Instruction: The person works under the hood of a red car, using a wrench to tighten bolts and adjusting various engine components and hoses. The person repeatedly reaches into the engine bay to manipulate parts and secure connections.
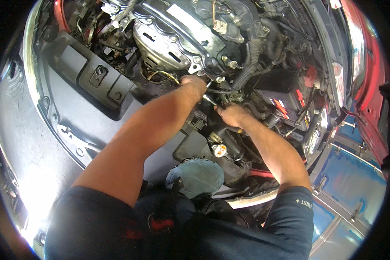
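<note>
Over the engine bay, my left hand (195, 85) is curled beside the lower end of the metal exhaust heat shield (158, 45). Its fingertips are hidden, so what they grip does not show. A slim silver ratchet handle (209, 100) slants down from beside that hand to my right hand (232, 115). The right fingers are closed around its lower end. The tool's head cannot be made out. Thin yellowish wiring (164, 76) runs just left of my left hand, and a ribbed black hose (252, 54) curves past to the right of both hands.
A black battery (277, 93) sits to the right. Below my hands are a radiator cap (219, 150) and a round light-blue object (196, 177). A pale metal tool (76, 138), shaped like pliers, lies on the black plastic cover (112, 125). The red body edge (370, 86) borders the right side.
</note>
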Demonstrator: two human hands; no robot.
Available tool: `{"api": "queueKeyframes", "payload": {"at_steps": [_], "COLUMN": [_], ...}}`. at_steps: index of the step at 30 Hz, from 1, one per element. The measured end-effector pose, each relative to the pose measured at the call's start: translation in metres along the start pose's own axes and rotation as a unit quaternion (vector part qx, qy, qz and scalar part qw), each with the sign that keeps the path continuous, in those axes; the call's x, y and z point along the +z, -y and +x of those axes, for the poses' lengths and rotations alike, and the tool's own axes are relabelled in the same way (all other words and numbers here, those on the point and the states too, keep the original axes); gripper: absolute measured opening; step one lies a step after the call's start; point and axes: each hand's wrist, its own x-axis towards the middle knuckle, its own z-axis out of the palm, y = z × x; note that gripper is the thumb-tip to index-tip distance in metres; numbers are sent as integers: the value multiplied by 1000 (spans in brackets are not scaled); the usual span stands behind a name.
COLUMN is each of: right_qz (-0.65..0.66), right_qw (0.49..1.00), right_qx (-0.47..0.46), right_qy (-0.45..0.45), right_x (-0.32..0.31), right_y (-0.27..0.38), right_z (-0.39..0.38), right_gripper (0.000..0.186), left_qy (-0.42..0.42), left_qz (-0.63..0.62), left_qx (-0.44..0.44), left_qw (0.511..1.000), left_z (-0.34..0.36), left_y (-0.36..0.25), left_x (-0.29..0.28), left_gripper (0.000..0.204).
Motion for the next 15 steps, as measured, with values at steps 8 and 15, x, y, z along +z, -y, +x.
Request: {"api": "queueKeyframes", "payload": {"at_steps": [8,15], "right_qz": [14,-49], "right_qw": [998,998], "right_qx": [53,22], "right_qy": [15,17], "right_x": [9,9], "right_y": [6,6], "right_z": [9,2], "right_gripper": [55,55], "left_qy": [37,65], "left_qz": [-37,-45], "left_qx": [-32,-36], "left_qw": [998,996], "left_z": [2,-2], "left_y": [-4,-10], "left_x": [-3,-3], "left_gripper": [40,43]}}
